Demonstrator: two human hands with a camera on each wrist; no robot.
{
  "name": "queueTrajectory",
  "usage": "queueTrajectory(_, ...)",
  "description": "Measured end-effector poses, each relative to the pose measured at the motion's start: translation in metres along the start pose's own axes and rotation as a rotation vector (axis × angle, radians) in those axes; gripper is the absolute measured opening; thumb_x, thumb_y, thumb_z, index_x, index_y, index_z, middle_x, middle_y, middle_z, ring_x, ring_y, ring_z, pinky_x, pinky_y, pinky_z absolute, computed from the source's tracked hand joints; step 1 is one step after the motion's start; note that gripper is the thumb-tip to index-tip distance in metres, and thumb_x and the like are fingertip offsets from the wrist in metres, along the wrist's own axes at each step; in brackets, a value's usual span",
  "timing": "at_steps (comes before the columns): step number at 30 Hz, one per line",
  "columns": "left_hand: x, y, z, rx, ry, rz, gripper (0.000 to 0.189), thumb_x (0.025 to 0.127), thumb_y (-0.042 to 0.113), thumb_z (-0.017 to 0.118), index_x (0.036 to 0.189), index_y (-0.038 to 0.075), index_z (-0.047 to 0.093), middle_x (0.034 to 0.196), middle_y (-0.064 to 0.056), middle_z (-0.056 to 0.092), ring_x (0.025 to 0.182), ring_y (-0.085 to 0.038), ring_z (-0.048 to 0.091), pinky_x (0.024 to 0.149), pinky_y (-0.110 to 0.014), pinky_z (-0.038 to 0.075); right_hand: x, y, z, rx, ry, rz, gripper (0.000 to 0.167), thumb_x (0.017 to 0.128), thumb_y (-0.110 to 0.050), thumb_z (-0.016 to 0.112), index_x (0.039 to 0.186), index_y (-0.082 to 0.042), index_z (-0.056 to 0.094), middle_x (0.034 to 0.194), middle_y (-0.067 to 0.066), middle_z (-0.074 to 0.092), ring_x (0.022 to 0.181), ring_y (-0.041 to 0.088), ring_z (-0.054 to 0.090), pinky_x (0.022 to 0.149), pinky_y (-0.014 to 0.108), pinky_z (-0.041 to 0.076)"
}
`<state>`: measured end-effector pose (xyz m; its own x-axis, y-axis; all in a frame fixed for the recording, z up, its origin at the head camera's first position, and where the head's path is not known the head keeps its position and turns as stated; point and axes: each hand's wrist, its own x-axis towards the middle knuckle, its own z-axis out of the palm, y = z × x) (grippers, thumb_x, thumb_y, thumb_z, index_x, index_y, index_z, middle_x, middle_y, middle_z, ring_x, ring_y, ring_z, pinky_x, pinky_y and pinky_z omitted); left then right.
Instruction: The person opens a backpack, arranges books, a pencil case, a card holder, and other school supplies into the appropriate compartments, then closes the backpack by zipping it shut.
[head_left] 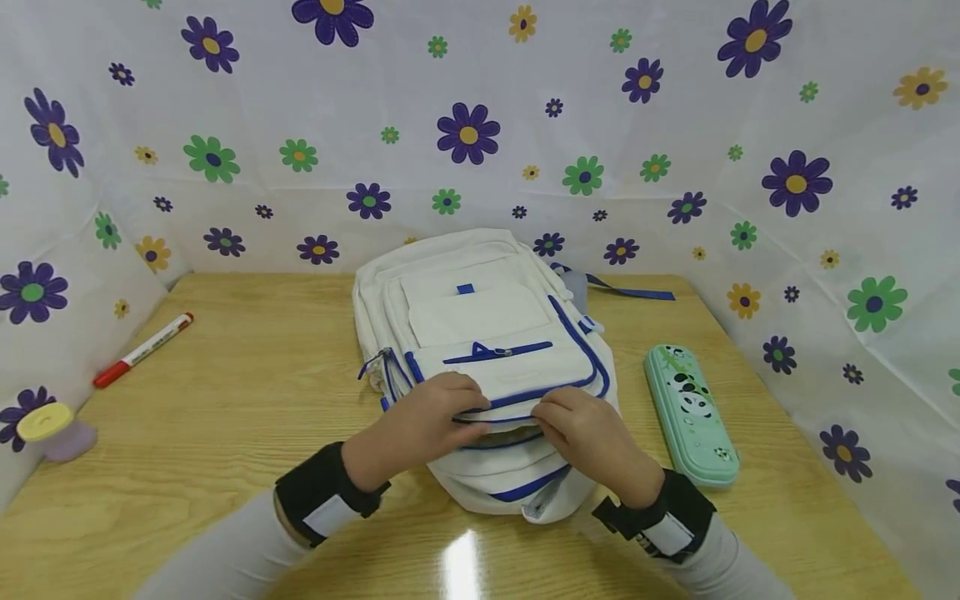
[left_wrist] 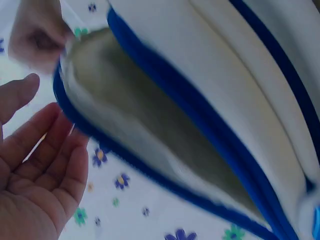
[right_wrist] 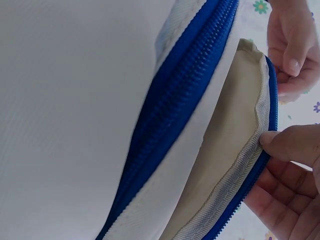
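A white backpack [head_left: 480, 308] with blue zips lies on the table in the head view, its front pocket [head_left: 498, 433] unzipped and gaping toward me. My right hand [head_left: 596, 437] pinches the pocket's blue-zipped edge between thumb and fingers. In the right wrist view the right thumb [right_wrist: 287, 142] presses on the inner seam while the fingers lie behind it. My left hand [head_left: 423, 425] is at the same edge, further left. Its fingertips touch the outside of the zip edge in the left wrist view, and the left thumb [left_wrist: 22, 95] stands apart. The pale lining [left_wrist: 135, 100] shows inside the pocket.
A mint-green panda pencil case [head_left: 692, 417] lies right of the backpack. At the left are a red-and-white marker [head_left: 144, 350] and a small yellow-and-purple object [head_left: 58, 432]. A blue strap [head_left: 630, 292] trails behind the bag. Flower-patterned cloth [head_left: 465, 83] surrounds the wooden table [head_left: 262, 358].
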<state>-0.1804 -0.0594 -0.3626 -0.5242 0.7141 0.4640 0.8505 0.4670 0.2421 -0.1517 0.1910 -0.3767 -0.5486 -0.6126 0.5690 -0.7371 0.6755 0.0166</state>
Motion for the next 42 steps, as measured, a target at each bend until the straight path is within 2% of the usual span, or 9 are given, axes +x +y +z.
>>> queueTrajectory(3, 0.005, 0.011, 0.008, 0.032, -0.02, 0.039, 0.018, 0.086, 0.013, 0.082, 0.096, 0.0, 0.075, 0.093, -0.006, 0.07, 0.088, -0.017, 0.067, 0.08, -0.026, 0.058, 0.0, 0.001, 0.001, 0.0, 0.007, 0.004, 0.017, 0.077, 0.003, 0.084, 0.089, -0.004, 0.074, 0.087, 0.005, 0.071, 0.08, 0.018, 0.068, 0.072, 0.029, 0.06)
queueTrajectory(8, 0.008, 0.018, 0.016, 0.067, -0.048, 0.038, 0.015, 0.088, 0.01, 0.079, 0.099, 0.001, 0.074, 0.092, -0.005, 0.069, 0.086, -0.016, 0.067, 0.078, -0.023, 0.057, 0.0, 0.0, 0.0, 0.01, 0.015, 0.01, 0.015, 0.079, 0.003, 0.083, 0.089, -0.004, 0.074, 0.087, 0.005, 0.07, 0.079, 0.017, 0.068, 0.072, 0.029, 0.06)
queueTrajectory(17, 0.011, 0.023, 0.025, 0.091, -0.047, -0.005, 0.01, 0.089, 0.003, 0.076, 0.099, 0.001, 0.074, 0.092, -0.006, 0.07, 0.086, -0.016, 0.067, 0.076, -0.022, 0.057, 0.0, 0.0, 0.0, -0.005, -0.01, 0.031, 0.014, 0.08, 0.001, 0.083, 0.09, -0.004, 0.074, 0.088, 0.006, 0.071, 0.081, 0.018, 0.068, 0.073, 0.029, 0.06)
queueTrajectory(31, 0.009, 0.025, 0.031, 0.105, -0.022, 0.0, 0.006, 0.089, 0.0, 0.075, 0.093, 0.004, 0.075, 0.087, -0.004, 0.069, 0.082, -0.015, 0.066, 0.072, -0.021, 0.056, -0.005, -0.001, 0.004, 0.026, -0.043, 0.028, 0.015, 0.081, 0.0, 0.082, 0.093, -0.005, 0.075, 0.089, 0.004, 0.072, 0.084, 0.018, 0.07, 0.075, 0.028, 0.06)
queueTrajectory(34, 0.009, 0.025, 0.032, 0.117, -0.015, -0.002, 0.006, 0.088, 0.0, 0.076, 0.091, 0.005, 0.075, 0.085, -0.004, 0.069, 0.08, -0.015, 0.066, 0.071, -0.02, 0.056, -0.007, 0.001, 0.004, 0.035, -0.026, 0.019, 0.017, 0.08, -0.001, 0.084, 0.094, -0.005, 0.075, 0.089, 0.004, 0.071, 0.084, 0.018, 0.07, 0.074, 0.028, 0.06)
queueTrajectory(37, 0.01, 0.026, 0.031, 0.125, -0.002, -0.012, 0.007, 0.087, 0.0, 0.077, 0.091, 0.005, 0.075, 0.084, -0.003, 0.068, 0.079, -0.014, 0.067, 0.07, -0.02, 0.056, -0.01, 0.006, 0.002, 0.022, 0.026, 0.022, 0.022, 0.077, -0.004, 0.086, 0.096, -0.005, 0.074, 0.09, 0.006, 0.071, 0.083, 0.019, 0.069, 0.071, 0.029, 0.06)
queueTrajectory(42, 0.013, 0.027, 0.026, 0.118, 0.006, -0.049, 0.008, 0.086, 0.0, 0.078, 0.092, 0.005, 0.076, 0.084, -0.003, 0.069, 0.08, -0.015, 0.068, 0.071, -0.022, 0.058, -0.016, 0.021, -0.008, -0.001, 0.113, 0.105, 0.031, 0.074, -0.003, 0.088, 0.101, -0.001, 0.073, 0.094, 0.012, 0.068, 0.078, 0.022, 0.067, 0.065, 0.032, 0.058)
